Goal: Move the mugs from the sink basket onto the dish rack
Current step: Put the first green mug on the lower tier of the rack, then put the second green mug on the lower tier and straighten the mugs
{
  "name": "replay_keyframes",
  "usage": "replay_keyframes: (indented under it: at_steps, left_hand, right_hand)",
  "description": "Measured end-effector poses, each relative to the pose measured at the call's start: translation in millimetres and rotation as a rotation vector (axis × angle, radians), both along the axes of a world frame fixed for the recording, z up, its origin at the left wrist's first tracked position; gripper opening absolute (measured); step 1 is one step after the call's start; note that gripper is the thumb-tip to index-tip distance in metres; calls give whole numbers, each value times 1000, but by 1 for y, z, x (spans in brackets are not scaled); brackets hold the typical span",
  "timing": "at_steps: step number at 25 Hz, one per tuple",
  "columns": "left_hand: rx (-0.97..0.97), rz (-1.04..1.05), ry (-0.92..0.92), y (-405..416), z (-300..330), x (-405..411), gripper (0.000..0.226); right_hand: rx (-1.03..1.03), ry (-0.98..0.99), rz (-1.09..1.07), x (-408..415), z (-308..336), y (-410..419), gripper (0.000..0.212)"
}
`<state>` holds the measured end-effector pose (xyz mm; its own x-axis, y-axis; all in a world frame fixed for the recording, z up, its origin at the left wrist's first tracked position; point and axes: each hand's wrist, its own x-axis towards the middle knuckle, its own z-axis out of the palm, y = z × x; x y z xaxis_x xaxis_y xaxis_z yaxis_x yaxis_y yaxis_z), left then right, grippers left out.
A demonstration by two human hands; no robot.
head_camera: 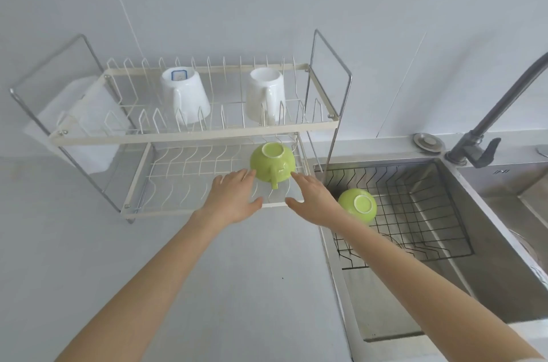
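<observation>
A green mug [272, 162] stands upside down on the lower tier of the white dish rack [189, 135], its handle pointing toward me. My left hand [232, 198] and my right hand [311, 198] flank it with fingers apart; the fingertips reach the mug's sides but neither hand grips it. A second green mug [357, 205] lies upside down in the black wire sink basket [421, 213], just right of my right wrist. Two white mugs [185, 97] [266, 99] stand inverted on the rack's upper tier.
The steel sink [462, 287] takes up the right side, with a dark faucet [489, 121] at its far right corner. A white plastic bag [89, 121] hangs at the rack's left end. The grey counter [148, 258] spreads in front of the rack.
</observation>
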<state>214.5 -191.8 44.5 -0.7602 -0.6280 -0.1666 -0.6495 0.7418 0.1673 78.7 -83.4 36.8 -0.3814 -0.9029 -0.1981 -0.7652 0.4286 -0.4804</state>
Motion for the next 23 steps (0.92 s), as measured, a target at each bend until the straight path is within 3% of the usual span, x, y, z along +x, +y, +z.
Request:
replay_keyframes:
  at_steps: [5, 10, 23]
  left_hand:
    - [-52, -20, -29, 47, 0, 7, 64]
    - [-68, -43, -16, 87, -11, -8, 64]
    - [57, 10, 34, 160, -38, -121, 65]
  right_hand:
    - [8, 134, 8, 7, -5, 46, 66]
    - [66, 146, -34, -6, -14, 84, 68]
    - [172, 173, -7, -124, -40, 153, 67]
